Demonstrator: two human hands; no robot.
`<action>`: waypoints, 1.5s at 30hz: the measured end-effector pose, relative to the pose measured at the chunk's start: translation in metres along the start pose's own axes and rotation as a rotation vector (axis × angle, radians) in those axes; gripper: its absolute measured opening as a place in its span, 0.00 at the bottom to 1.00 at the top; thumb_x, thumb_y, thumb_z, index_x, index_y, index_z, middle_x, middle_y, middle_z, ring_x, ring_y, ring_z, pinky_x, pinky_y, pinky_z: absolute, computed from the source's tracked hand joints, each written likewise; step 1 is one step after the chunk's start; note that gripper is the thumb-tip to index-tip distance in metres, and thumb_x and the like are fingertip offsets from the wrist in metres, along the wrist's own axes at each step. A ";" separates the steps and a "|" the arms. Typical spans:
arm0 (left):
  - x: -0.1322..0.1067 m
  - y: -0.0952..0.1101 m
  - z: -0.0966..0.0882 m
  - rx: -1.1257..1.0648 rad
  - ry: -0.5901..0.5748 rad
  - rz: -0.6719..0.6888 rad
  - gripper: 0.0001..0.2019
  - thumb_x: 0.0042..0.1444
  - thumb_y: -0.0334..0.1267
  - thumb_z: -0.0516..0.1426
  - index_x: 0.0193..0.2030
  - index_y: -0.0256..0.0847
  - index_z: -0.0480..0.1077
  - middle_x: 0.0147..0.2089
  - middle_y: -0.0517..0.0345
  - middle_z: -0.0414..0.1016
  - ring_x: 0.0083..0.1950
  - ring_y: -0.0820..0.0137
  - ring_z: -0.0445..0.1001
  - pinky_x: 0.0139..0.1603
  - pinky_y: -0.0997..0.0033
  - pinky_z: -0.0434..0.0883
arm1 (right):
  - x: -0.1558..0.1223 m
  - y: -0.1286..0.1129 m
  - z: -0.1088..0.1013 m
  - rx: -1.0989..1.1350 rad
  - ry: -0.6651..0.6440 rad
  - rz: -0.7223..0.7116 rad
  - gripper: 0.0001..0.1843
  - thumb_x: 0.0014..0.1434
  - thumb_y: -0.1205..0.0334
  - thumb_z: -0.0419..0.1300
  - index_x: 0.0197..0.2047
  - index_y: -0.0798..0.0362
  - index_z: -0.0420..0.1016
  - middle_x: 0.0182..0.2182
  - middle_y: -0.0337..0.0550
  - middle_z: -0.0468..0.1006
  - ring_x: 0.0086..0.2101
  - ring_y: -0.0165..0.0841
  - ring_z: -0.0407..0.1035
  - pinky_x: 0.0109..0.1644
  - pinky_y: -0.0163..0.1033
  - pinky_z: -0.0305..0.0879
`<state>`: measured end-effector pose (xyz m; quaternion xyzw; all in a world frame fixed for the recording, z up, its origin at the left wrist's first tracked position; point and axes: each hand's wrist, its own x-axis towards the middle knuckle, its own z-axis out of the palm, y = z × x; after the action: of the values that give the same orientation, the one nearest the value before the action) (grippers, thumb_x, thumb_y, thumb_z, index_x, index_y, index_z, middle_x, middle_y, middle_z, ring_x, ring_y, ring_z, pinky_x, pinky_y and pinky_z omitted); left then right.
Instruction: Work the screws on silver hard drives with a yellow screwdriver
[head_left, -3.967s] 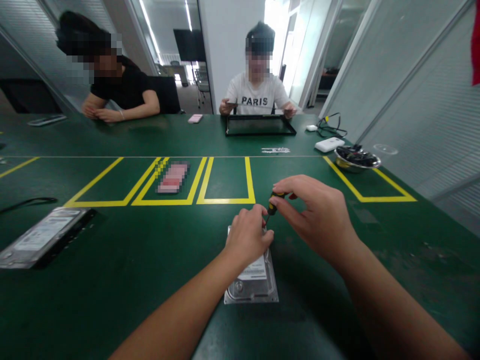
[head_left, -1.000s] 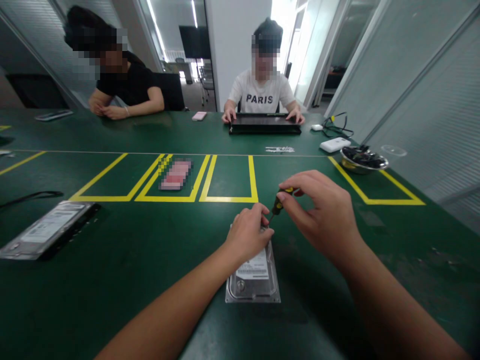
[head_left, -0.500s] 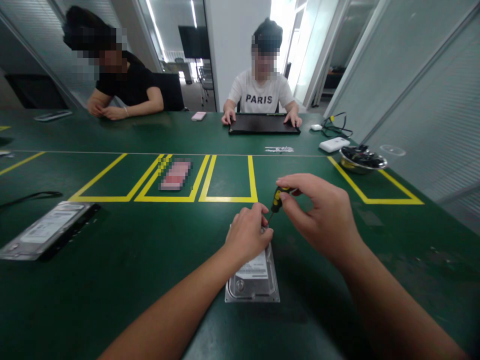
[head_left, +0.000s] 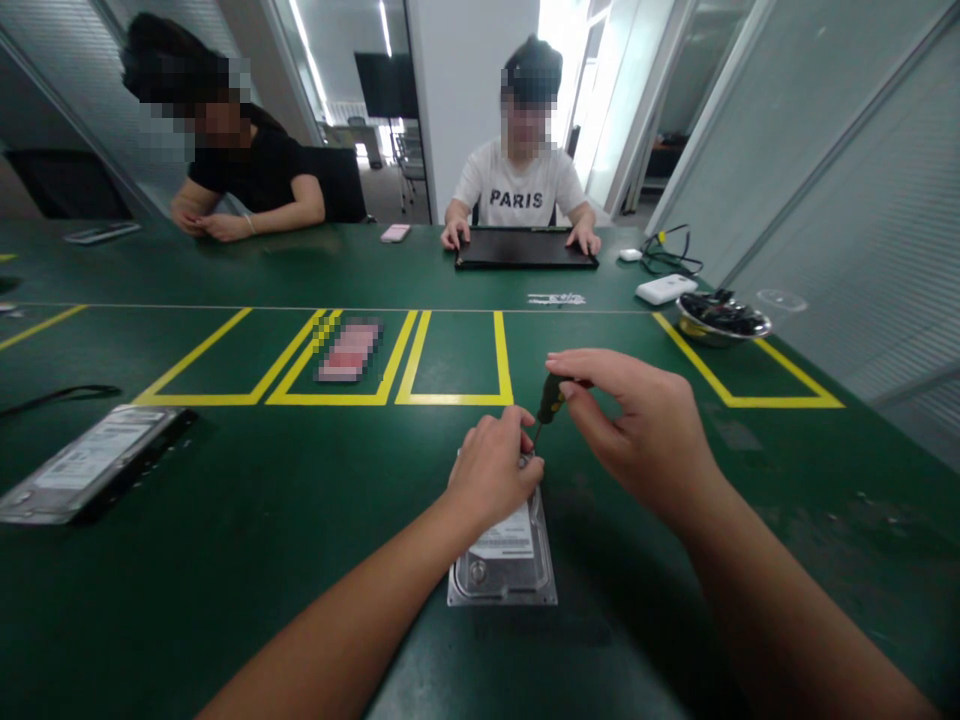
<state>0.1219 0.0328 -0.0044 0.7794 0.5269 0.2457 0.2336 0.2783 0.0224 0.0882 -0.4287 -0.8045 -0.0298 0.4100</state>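
On my feed the hard drive (head_left: 506, 560) lies flat on the green table (head_left: 262, 520), pretty much dead centre and close in, label side up, near end bare and far end tucked under the left hand (head_left: 491, 465). That hand is curled down over the far edge of the drive, fingers closed on it and pressing it to the table, though the fingertips themselves are out of sight. The right hand (head_left: 637, 430) sits just to the right and a bit further out, thumb and first fingers pinched tight round the dark handle of a small screwdriver (head_left: 550, 397), the other fingers loosely bent. The shaft slants down and left to the far right corner of the drive, right beside the left hand's knuckles; the tip is too small for me to tell if it sits in a screw. Just past both hands there are yellow tape boxes (head_left: 450, 400) marked on the table. Way off to the left lies a second drive (head_left: 82, 465) with a black cable (head_left: 52, 397) beyond it. Off to the right there's a metal bowl (head_left: 721, 322) holding dark bits, and a white box (head_left: 661, 289) just behind it. Across the table a person in a white shirt (head_left: 521, 195) has both hands on a flat black panel (head_left: 525, 250), a pink phone (head_left: 394, 233) lies near it, and a person in a black top (head_left: 255, 175) leans on folded arms at the far left
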 end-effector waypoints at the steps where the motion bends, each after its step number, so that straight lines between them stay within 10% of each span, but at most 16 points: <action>1: 0.000 0.000 0.000 0.000 -0.002 -0.001 0.17 0.52 0.33 0.60 0.48 0.46 0.63 0.39 0.60 0.75 0.45 0.61 0.70 0.45 0.61 0.65 | 0.000 -0.001 0.000 -0.011 -0.009 0.010 0.10 0.60 0.69 0.58 0.43 0.52 0.79 0.41 0.46 0.83 0.42 0.38 0.77 0.48 0.45 0.73; 45: -0.002 -0.001 0.000 0.003 0.016 0.013 0.16 0.53 0.34 0.60 0.48 0.46 0.63 0.39 0.60 0.75 0.44 0.61 0.70 0.44 0.61 0.65 | 0.003 -0.002 -0.002 0.006 -0.010 0.091 0.08 0.59 0.64 0.62 0.42 0.54 0.80 0.35 0.46 0.78 0.35 0.35 0.73 0.39 0.41 0.70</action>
<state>0.1206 0.0317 -0.0056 0.7812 0.5241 0.2525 0.2265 0.2774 0.0226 0.0922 -0.4637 -0.7863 -0.0068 0.4083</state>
